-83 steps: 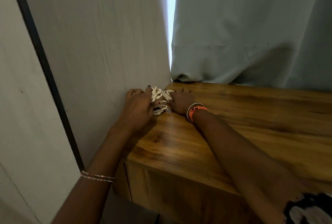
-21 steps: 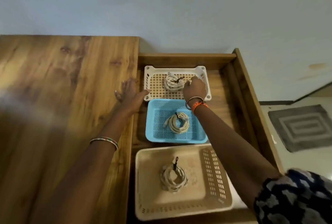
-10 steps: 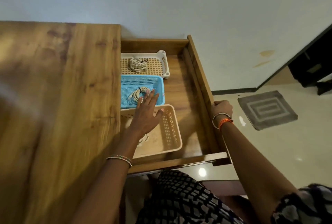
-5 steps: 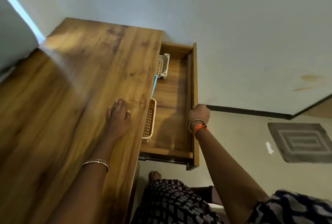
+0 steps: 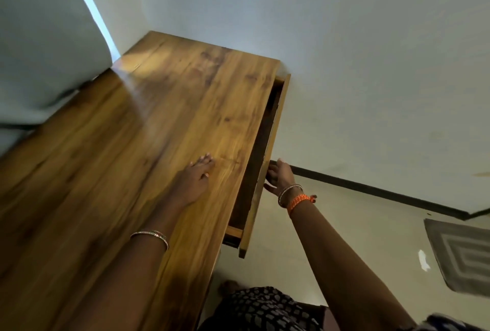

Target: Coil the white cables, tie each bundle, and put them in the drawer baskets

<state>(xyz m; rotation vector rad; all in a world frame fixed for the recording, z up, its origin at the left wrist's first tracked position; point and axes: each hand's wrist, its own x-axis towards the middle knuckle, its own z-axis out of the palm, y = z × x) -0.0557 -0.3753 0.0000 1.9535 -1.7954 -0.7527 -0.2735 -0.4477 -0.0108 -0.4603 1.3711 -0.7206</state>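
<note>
The wooden drawer (image 5: 274, 129) on the right side of the wooden desk (image 5: 148, 129) stands only a narrow gap out. Its baskets and coiled white cables are hidden inside. My right hand (image 5: 278, 175) presses against the drawer's front panel with straight fingers. My left hand (image 5: 195, 178) rests flat on the desk top near the drawer edge, holding nothing.
A grey curtain (image 5: 45, 39) hangs over the desk's far left end. A pale wall (image 5: 344, 39) runs behind the drawer. A grey patterned mat (image 5: 461, 253) lies on the tiled floor at right. My patterned clothing (image 5: 265, 309) shows below.
The drawer has slid from wide open to a narrow gap, hiding the baskets and cable bundles. My right hand went from gripping its front edge to pressing it flat; my left hand stayed on the desk.
</note>
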